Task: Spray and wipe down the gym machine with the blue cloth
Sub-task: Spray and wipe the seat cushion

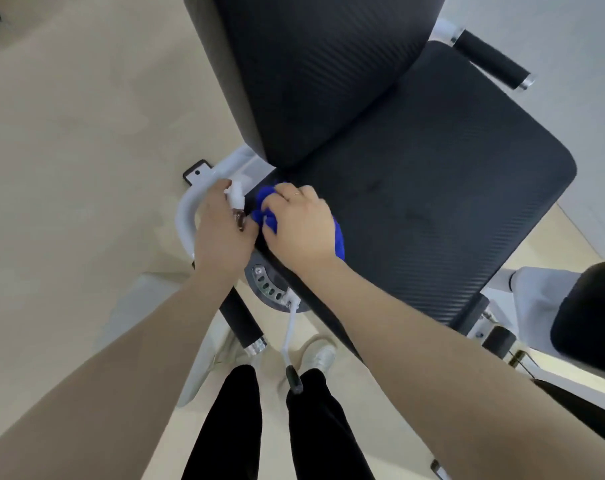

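R hand (303, 225) presses blue cloth (339, 239) on seat (432, 188); L hand (221, 230) grips spray bottle (237, 197), nozzle up

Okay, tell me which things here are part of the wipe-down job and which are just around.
Part of the job:
blue cloth, under right hand
spray bottle, in left hand
seat pad
back pad

Just around:
near handle grip
far handle grip
adjustment lever
shoes
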`<state>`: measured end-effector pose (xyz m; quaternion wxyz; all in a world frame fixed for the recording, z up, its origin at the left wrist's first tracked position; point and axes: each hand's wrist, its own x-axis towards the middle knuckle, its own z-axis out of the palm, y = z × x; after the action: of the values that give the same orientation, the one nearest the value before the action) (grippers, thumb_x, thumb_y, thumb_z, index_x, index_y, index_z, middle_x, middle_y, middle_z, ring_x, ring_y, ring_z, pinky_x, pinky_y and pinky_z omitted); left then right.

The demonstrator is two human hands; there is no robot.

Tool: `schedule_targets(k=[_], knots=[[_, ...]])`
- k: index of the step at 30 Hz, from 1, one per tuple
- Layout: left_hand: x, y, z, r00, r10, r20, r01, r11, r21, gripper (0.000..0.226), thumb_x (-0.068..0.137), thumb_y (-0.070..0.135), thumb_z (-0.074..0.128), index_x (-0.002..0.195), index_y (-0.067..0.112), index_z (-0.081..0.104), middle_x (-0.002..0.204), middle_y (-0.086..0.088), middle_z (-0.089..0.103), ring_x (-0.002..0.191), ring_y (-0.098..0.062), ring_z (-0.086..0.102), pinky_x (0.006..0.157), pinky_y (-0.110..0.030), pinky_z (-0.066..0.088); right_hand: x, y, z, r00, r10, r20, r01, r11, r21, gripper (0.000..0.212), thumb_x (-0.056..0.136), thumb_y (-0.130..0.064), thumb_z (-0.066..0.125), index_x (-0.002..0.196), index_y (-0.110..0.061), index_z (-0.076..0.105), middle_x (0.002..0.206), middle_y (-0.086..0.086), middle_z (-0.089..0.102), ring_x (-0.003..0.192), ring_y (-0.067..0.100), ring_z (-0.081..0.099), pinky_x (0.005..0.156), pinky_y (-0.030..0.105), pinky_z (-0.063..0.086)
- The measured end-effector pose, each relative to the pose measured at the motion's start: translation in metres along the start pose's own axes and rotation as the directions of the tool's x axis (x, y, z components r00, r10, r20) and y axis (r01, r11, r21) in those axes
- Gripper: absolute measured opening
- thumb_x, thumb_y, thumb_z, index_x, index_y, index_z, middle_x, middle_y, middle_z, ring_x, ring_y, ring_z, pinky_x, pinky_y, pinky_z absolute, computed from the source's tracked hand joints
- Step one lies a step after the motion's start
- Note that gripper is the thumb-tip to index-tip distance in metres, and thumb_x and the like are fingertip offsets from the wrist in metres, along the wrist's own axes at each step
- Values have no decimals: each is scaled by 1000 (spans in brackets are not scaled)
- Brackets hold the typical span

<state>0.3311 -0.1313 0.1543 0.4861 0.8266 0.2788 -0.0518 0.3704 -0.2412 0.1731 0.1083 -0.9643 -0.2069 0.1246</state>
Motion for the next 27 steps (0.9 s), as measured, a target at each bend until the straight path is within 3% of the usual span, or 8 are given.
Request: schedule_targets(k=[2,4,7,9,14,17,21,27], knots=[[0,2,-3,987,-160,-8,158,981,-117,49,84,8,53,130,13,37,88,-2,55,73,-23,56,67,-35,48,-1,1,-2,984,-160,78,159,987,19,23,86,-24,53,106,-17,63,122,0,56,104,26,48,74,31,31],[1,0,-11,957,-290,9,283,929,-238,37,82,11,52,118,18,43,78,-3,57,64,-26,58,62,-37,51,14,15,-8,988,-140,68,145,987,-73,22,87,-25,50,104,-20,63,119,-2,58,101,26,51,72,31,31],[3,-3,-19,950,-305,64,310,911,-272,23,83,11,52,100,24,46,78,-2,59,59,-21,57,59,-32,51,30,19,-7,962,237,-134,-242,970,-21,21,88,-23,48,105,-18,61,117,-2,59,100,27,50,70,31,28],[4,-2,-19,930,-349,114,366,867,-336,16,88,13,52,100,23,47,74,-2,57,53,-18,54,56,-30,50,29,2,-1,911,371,-178,-372,928,30,22,89,-23,49,107,-16,60,120,-1,58,103,26,49,74,33,31],[3,-1,-30,878,-441,187,465,689,-557,15,89,7,51,103,11,50,74,-9,54,48,-17,52,46,-24,48,10,-36,17,999,-41,35,44,995,-93,26,90,-27,47,112,-16,57,124,-1,55,111,23,45,83,33,32],[2,1,-42,915,-379,138,397,788,-470,11,89,10,51,91,21,51,68,-6,55,47,-17,53,51,-26,49,23,-25,11,988,-136,79,148,975,-164,25,91,-26,45,112,-17,55,119,-1,57,107,22,47,82,32,32],[4,0,-42,947,-307,96,322,899,-296,12,87,15,47,98,16,48,66,-7,54,53,-24,53,58,-35,47,21,-24,9,1000,-3,8,4,996,-92,21,87,-28,49,102,-16,59,104,0,61,98,21,51,77,31,33],[-22,11,-37,963,-222,152,239,965,-104,26,85,16,46,110,12,45,70,-8,54,53,-21,51,52,-27,41,-53,15,-3,916,-372,151,388,917,-96,15,65,-25,70,78,-19,68,100,-1,69,80,26,63,64,30,44]])
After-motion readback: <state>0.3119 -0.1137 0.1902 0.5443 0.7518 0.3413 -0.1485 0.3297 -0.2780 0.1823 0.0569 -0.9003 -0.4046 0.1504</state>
